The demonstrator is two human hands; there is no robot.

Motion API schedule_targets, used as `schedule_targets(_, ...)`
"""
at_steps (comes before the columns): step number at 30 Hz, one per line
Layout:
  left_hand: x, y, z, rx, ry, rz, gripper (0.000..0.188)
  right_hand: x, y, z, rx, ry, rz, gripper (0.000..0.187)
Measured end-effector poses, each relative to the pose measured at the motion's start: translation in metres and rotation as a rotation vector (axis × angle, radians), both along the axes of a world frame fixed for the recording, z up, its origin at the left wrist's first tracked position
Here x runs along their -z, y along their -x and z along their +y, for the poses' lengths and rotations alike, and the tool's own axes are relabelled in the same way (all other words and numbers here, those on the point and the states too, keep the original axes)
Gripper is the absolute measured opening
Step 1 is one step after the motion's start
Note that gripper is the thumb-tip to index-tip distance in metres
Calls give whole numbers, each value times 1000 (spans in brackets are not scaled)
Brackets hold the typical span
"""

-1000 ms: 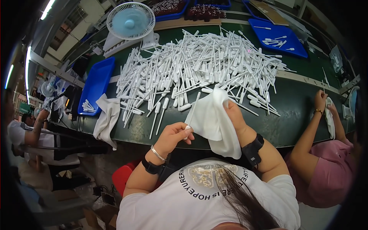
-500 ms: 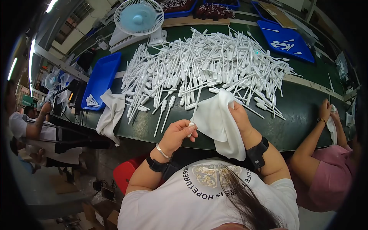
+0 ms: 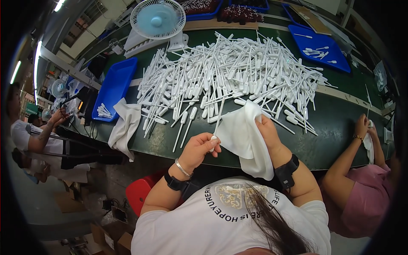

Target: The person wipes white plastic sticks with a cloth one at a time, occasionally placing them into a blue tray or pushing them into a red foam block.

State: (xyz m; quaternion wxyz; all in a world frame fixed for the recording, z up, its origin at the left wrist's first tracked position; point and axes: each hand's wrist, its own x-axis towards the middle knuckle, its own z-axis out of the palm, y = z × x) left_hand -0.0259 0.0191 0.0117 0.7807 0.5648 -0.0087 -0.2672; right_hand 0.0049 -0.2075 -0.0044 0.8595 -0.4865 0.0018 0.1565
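My left hand is closed in a pinch on the oval head of a white plastic stick, whose thin shaft points up and away toward the pile. In my right hand a white cloth is gripped, its folds hanging over the near table edge. The cloth lies close beside the stick; whether they touch I cannot tell. Just beyond both hands spreads a large heap of similar white sticks with oval heads. Two loose sticks lie apart at its near left.
A blue tray with several sticks stands left, near a second white cloth draped over the table edge. Another blue tray is at far right. A fan stands behind the heap. At right a co-worker holds a cloth.
The whole view has shifted slightly. My hands keep the same hold on the stick and the cloth, with little other movement.
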Motion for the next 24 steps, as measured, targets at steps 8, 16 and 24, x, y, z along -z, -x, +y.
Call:
schedule_targets(8, 8, 2, 2, -59, 4, -51, 15, 19, -5, 0, -27, 41, -6, 25)
schedule_targets(16, -2, 0, 6, -138, 96, -41, 18, -7, 2, 7, 15, -41, 57, 25)
schedule_targets(24, -6, -4, 32, -309, 185, -50, 21, 2, -2, 5, 42, -16, 34, 25)
